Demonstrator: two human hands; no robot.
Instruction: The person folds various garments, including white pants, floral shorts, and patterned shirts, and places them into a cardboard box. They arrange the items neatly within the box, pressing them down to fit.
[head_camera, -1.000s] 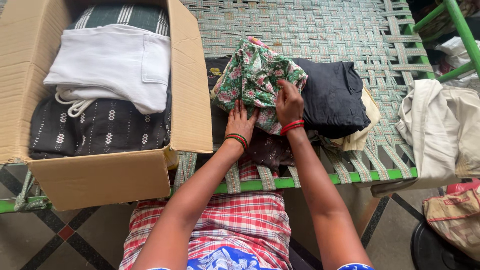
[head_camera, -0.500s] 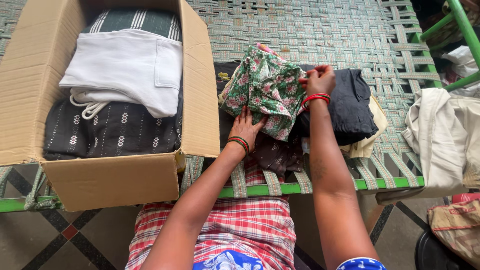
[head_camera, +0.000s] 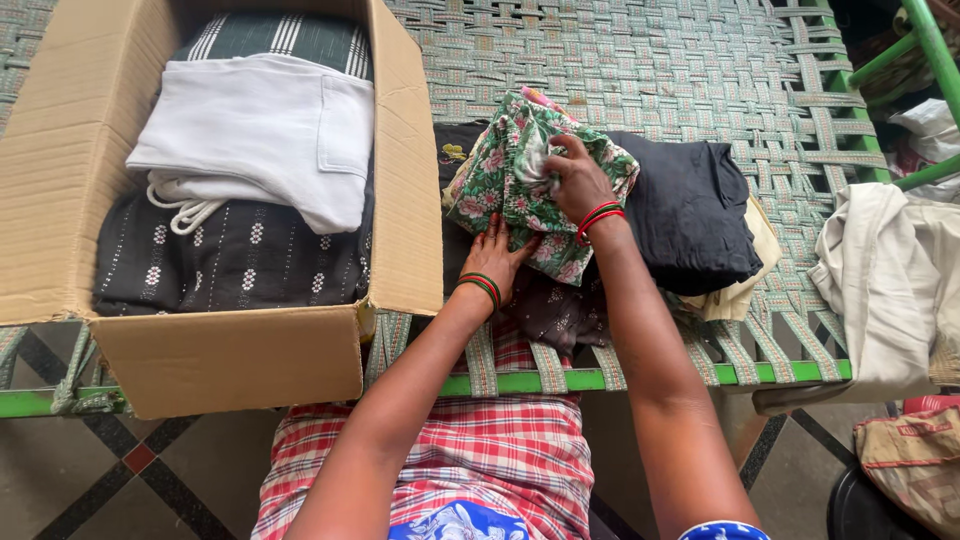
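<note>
up top, the right hand curls closed on the crumpled crown of the floral cloth, fingers pinching a pale fold of the thin green cotton printed with pink flowers. the left hand lies open and flat against the cloth's near edge, palm down, pressing rather than grasping. both wrists wear red and green bangles. the bundle sits lumpy and half folded on a pile of dark garments, soft black fabric with a cream piece showing beneath, close to the near edge of the woven cot, whose bed is a lattice of flat pale-green straps on a green metal frame. just left of the cloth stands a corrugated cardboard box, holding a folded white garment with a drawstring over dark patterned fabric. off-white cloth hangs over the cot's right corner.
</note>
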